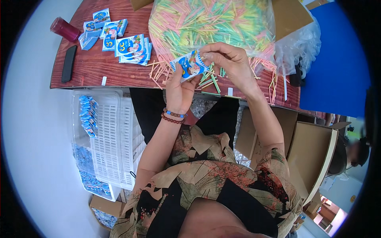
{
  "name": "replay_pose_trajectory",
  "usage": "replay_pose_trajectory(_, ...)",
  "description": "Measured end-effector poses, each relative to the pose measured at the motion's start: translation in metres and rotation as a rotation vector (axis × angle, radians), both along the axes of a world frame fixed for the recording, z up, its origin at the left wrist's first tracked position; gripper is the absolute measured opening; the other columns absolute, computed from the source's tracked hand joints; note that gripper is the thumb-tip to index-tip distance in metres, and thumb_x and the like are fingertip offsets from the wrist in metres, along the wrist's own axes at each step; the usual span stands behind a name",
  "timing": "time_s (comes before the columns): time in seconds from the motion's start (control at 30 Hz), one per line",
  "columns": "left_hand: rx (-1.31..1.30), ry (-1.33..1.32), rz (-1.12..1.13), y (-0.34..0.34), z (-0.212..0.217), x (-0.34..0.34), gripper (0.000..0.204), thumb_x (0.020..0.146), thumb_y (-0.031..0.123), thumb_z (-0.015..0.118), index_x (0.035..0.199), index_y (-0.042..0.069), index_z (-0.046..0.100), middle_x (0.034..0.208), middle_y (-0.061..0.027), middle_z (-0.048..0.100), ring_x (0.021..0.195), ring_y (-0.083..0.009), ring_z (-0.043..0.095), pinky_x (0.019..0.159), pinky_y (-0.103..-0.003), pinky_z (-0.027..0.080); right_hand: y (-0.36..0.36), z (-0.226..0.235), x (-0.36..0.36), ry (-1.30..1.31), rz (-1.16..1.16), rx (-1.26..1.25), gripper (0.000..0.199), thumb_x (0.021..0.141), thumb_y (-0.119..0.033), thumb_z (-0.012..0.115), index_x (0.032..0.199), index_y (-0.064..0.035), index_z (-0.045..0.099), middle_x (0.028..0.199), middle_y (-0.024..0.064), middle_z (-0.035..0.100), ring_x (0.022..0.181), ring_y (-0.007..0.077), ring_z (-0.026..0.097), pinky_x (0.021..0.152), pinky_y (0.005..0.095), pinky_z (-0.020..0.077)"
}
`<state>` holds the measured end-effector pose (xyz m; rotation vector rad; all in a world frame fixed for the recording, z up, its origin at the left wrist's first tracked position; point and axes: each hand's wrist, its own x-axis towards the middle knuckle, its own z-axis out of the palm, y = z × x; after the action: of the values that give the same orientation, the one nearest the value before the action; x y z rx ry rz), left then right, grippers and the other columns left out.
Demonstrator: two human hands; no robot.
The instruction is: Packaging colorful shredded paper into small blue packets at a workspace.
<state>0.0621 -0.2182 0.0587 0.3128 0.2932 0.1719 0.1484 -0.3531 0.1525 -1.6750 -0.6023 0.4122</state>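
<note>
In my left hand (180, 93) is a small blue-and-white snack packet (190, 66), held up over the near edge of the table with the thumb across its front. My right hand (236, 67) is closed in a pinch at the packet's right end; whether its fingertips grip the wrapper or something small is hard to see. Thin pastel straws (214, 81) lie loose below and beside the hands. Behind them a large clear plastic bag (214, 23) bulges with pink, yellow and green straws. To the left, similar packets (133, 49) are piled up, with several more scattered farther back.
A dark red cup (64, 29) and a black flat object (69, 64) stand on the red wooden table (103, 71). White plastic baskets (113, 135) with packets sit lower left. Open cardboard boxes (305, 154) are at my right, below a blue panel (337, 59).
</note>
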Motion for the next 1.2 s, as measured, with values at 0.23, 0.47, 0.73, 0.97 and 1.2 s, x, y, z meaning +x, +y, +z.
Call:
replay_pose_trajectory(0.23, -0.166, -0.096, 0.007, 0.009, -0.008, 0.003, 0.035, 0.097, 0.031, 0.054, 0.121, 0.006, 0.054, 0.117, -0.0061, 0.062, 0.106, -0.0193, 0.058, 0.091, -0.037, 0.048, 0.007, 0.004, 0.0, -0.116, -0.14, 0.013, 0.024, 0.092, -0.012, 0.058, 0.113, -0.0019, 0.062, 0.097, 0.0049, 0.067, 0.083, 0.0085, 0.063, 0.067, 0.0227, 0.0459)
replay_pose_trajectory(0.47, -0.071, -0.208, 0.009, 0.011, 0.011, 0.003, 0.035, 0.097, 0.028, 0.054, 0.124, 0.007, 0.052, 0.121, -0.0058, 0.059, 0.112, -0.0186, 0.056, 0.097, -0.038, 0.046, 0.024, -0.001, -0.007, -0.09, -0.041, -0.015, 0.018, 0.088, -0.008, 0.064, 0.103, 0.0002, 0.065, 0.091, 0.0037, 0.067, 0.081, 0.0066, 0.059, 0.072, 0.0219, 0.0457)
replay_pose_trajectory(0.73, -0.155, -0.265, 0.109, 0.036, 0.013, 0.003, 0.036, 0.097, 0.023, 0.054, 0.127, 0.004, 0.049, 0.124, -0.0072, 0.058, 0.113, -0.0185, 0.056, 0.1, -0.038, 0.044, 0.053, 0.017, -0.002, -0.184, 0.1, -0.162, 0.013, 0.087, -0.009, 0.065, 0.097, -0.0012, 0.068, 0.079, -0.0017, 0.06, 0.073, 0.0052, 0.049, 0.065, 0.0225, 0.0393)
replay_pose_trajectory(0.97, 0.004, -0.281, 0.206, 0.067, 0.022, -0.005, 0.034, 0.096, 0.013, 0.055, 0.126, -0.001, 0.05, 0.124, -0.0099, 0.059, 0.113, -0.0198, 0.057, 0.097, -0.037, 0.047, 0.086, 0.008, 0.007, -0.145, 0.105, -0.131, 0.012, 0.087, -0.013, 0.067, 0.089, -0.0011, 0.067, 0.072, -0.0019, 0.06, 0.067, 0.0039, 0.05, 0.06, 0.0202, 0.0391)
replay_pose_trajectory(1.2, 0.232, -0.107, 0.422, 0.107, 0.01, -0.016, 0.034, 0.089, -0.003, 0.06, 0.123, -0.004, 0.054, 0.114, -0.0108, 0.063, 0.101, -0.0167, 0.062, 0.086, -0.03, 0.053, 0.142, -0.006, 0.014, -0.07, 0.272, -0.091, 0.015, 0.087, -0.016, 0.067, 0.088, -0.0005, 0.067, 0.076, 0.0019, 0.065, 0.067, 0.0055, 0.057, 0.058, 0.021, 0.043)
